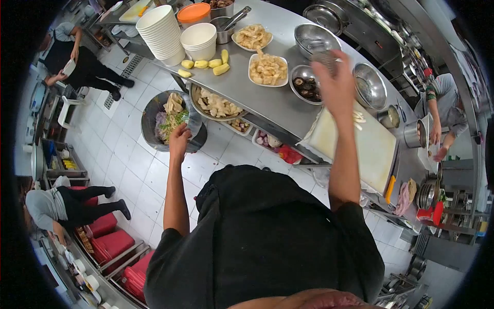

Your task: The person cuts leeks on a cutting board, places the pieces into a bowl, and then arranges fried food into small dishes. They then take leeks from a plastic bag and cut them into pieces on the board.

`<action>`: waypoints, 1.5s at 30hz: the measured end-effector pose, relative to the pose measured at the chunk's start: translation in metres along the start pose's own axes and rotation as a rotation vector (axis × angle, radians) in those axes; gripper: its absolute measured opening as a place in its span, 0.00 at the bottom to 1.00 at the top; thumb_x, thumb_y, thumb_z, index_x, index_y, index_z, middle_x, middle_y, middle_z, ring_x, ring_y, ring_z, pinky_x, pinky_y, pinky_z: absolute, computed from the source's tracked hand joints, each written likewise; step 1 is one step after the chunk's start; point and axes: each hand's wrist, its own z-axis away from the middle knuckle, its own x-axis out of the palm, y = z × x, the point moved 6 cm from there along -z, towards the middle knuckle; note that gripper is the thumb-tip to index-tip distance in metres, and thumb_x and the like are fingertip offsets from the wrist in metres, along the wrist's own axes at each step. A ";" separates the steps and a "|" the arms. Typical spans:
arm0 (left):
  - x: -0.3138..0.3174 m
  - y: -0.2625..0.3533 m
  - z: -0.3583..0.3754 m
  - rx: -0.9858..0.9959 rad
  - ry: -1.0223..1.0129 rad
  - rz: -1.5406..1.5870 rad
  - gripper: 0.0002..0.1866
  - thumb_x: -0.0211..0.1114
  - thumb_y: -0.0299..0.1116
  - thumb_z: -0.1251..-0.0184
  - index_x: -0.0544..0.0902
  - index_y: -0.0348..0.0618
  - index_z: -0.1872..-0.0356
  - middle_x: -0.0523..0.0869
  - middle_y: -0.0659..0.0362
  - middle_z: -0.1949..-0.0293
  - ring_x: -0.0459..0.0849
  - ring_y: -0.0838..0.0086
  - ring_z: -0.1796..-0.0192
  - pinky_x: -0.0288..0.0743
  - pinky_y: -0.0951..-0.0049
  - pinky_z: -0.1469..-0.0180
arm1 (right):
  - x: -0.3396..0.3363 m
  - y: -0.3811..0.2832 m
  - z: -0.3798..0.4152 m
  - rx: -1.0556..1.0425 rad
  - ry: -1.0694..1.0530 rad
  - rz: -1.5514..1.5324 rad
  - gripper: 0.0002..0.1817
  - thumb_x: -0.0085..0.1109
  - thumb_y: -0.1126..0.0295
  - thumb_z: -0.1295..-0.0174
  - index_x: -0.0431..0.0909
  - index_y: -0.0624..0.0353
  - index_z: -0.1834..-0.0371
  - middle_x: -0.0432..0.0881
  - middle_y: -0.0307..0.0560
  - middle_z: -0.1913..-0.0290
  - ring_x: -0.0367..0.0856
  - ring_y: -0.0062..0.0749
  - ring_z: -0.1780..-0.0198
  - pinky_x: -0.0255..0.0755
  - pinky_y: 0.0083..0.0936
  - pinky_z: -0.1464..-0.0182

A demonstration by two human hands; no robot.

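My left hand is over the right side of a round waste bin, fingers drawn together. What they grip, if anything, I cannot make out. Food scraps fill the bin. My right hand is raised above the steel counter, smeared by motion, with a greyish blurred shape by its fingers. Close to it are a steel bowl of dark mushroom-like pieces and a steel bowl. Below the hand lies a white cutting board with pale cut strips on it.
White tubs, yellow peeled pieces and two bowls of pale food stand on the counter. A yellow-handled knife lies beside the board. Other people work at left and right. Red bins stand lower left.
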 end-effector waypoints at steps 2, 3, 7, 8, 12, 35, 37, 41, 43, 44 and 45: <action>-0.027 -0.020 -0.008 -0.021 0.019 -0.009 0.22 0.59 0.28 0.31 0.76 0.36 0.37 0.86 0.54 0.50 0.84 0.72 0.55 0.77 0.72 0.56 | 0.073 0.011 -0.005 -0.046 -0.010 0.151 0.29 0.63 0.57 0.39 0.70 0.62 0.39 0.84 0.66 0.57 0.84 0.63 0.55 0.76 0.49 0.51; -0.040 -0.024 -0.005 -0.023 0.039 -0.041 0.21 0.60 0.29 0.31 0.77 0.36 0.38 0.86 0.54 0.50 0.85 0.72 0.56 0.77 0.72 0.57 | 0.108 0.017 -0.006 0.004 -0.160 0.282 0.28 0.61 0.57 0.39 0.70 0.62 0.40 0.84 0.67 0.56 0.84 0.63 0.54 0.76 0.51 0.50; -0.089 -0.047 0.004 -0.060 0.094 -0.056 0.23 0.59 0.32 0.30 0.76 0.35 0.36 0.86 0.53 0.50 0.85 0.70 0.57 0.78 0.71 0.56 | 0.169 0.064 0.002 0.127 -0.441 0.611 0.29 0.59 0.55 0.41 0.73 0.61 0.40 0.84 0.68 0.55 0.83 0.63 0.51 0.75 0.50 0.47; -0.101 -0.058 0.003 -0.082 0.114 -0.030 0.23 0.59 0.32 0.30 0.75 0.35 0.36 0.86 0.53 0.50 0.85 0.70 0.56 0.78 0.71 0.56 | 0.167 0.067 -0.009 0.148 -0.410 0.623 0.29 0.59 0.55 0.41 0.74 0.61 0.40 0.84 0.68 0.55 0.83 0.63 0.51 0.75 0.50 0.47; -0.145 -0.096 0.009 -0.195 0.143 -0.013 0.24 0.60 0.31 0.30 0.75 0.36 0.35 0.86 0.53 0.50 0.86 0.70 0.56 0.79 0.69 0.56 | 0.165 0.082 -0.034 0.224 -0.385 0.713 0.27 0.59 0.54 0.44 0.77 0.62 0.46 0.84 0.67 0.53 0.82 0.61 0.49 0.74 0.48 0.43; -0.128 -0.115 -0.036 -0.168 -0.063 -0.083 0.24 0.61 0.30 0.32 0.75 0.37 0.35 0.86 0.54 0.53 0.84 0.72 0.60 0.77 0.70 0.58 | 0.213 0.064 -0.035 0.166 -0.371 0.633 0.25 0.58 0.58 0.41 0.75 0.69 0.48 0.83 0.69 0.54 0.83 0.61 0.49 0.75 0.49 0.44; -0.126 -0.116 -0.039 -0.140 -0.072 -0.093 0.24 0.61 0.30 0.32 0.75 0.37 0.35 0.86 0.55 0.53 0.84 0.73 0.61 0.77 0.71 0.59 | 0.226 0.073 -0.039 0.155 -0.466 0.634 0.25 0.57 0.58 0.41 0.75 0.69 0.48 0.83 0.69 0.54 0.82 0.61 0.49 0.75 0.48 0.43; -0.119 -0.112 -0.037 -0.125 -0.062 -0.113 0.23 0.61 0.29 0.33 0.76 0.38 0.36 0.86 0.55 0.53 0.84 0.73 0.61 0.76 0.71 0.60 | 0.222 0.066 -0.038 0.138 -0.410 0.606 0.25 0.57 0.58 0.40 0.75 0.69 0.47 0.83 0.70 0.53 0.82 0.61 0.48 0.75 0.48 0.43; -0.119 -0.114 -0.040 -0.141 -0.060 -0.124 0.24 0.61 0.29 0.33 0.76 0.38 0.36 0.86 0.55 0.53 0.84 0.73 0.61 0.76 0.71 0.60 | 0.210 0.055 -0.035 0.135 -0.351 0.546 0.26 0.57 0.57 0.40 0.75 0.68 0.46 0.83 0.70 0.53 0.82 0.61 0.49 0.75 0.48 0.43; -0.120 -0.119 -0.039 -0.153 -0.062 -0.131 0.24 0.61 0.29 0.33 0.76 0.38 0.36 0.86 0.55 0.53 0.84 0.73 0.61 0.76 0.71 0.60 | 0.211 0.057 -0.030 0.141 -0.413 0.570 0.26 0.57 0.57 0.40 0.75 0.68 0.46 0.83 0.70 0.53 0.83 0.62 0.49 0.75 0.48 0.43; -0.121 -0.126 -0.036 -0.166 -0.066 -0.142 0.24 0.61 0.29 0.33 0.76 0.39 0.35 0.86 0.55 0.53 0.84 0.73 0.61 0.77 0.70 0.60 | 0.212 0.060 -0.022 0.153 -0.475 0.594 0.26 0.57 0.57 0.41 0.75 0.69 0.46 0.83 0.70 0.53 0.83 0.62 0.50 0.75 0.48 0.43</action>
